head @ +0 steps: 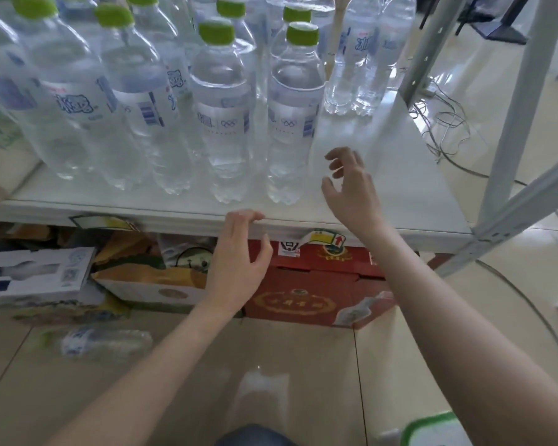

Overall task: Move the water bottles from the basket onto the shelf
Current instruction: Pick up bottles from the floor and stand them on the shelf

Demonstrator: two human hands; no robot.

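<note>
The water bottles (226, 101) are stood upright in close rows across the upper left and centre of the frame, set back from the front edge of the white shelf (384, 162); this packing appears meant to keep them stable and to leave the bare right part of the board free for more. The frontmost right bottle (292, 117) is seen just left of the right hand (351, 188), which is held above the shelf at centre right, palm turned towards that bottle, fingers loosely curled and spread apart, with nothing gripped. The left hand (239, 262) is held lower, at the centre of the frame, its fingertips at the shelf's front lip, thumb parted from the fingers, and it too is empty. Both forearms are extended upward from the bottom of the frame. One bottle lying on the floor (107, 341) is visible at lower left. A green-rimmed object (432, 429), possibly the basket, is glimpsed at the bottom right corner, though this cannot be confirmed. Cardboard boxes (313, 294) are stored beneath the shelf.
</note>
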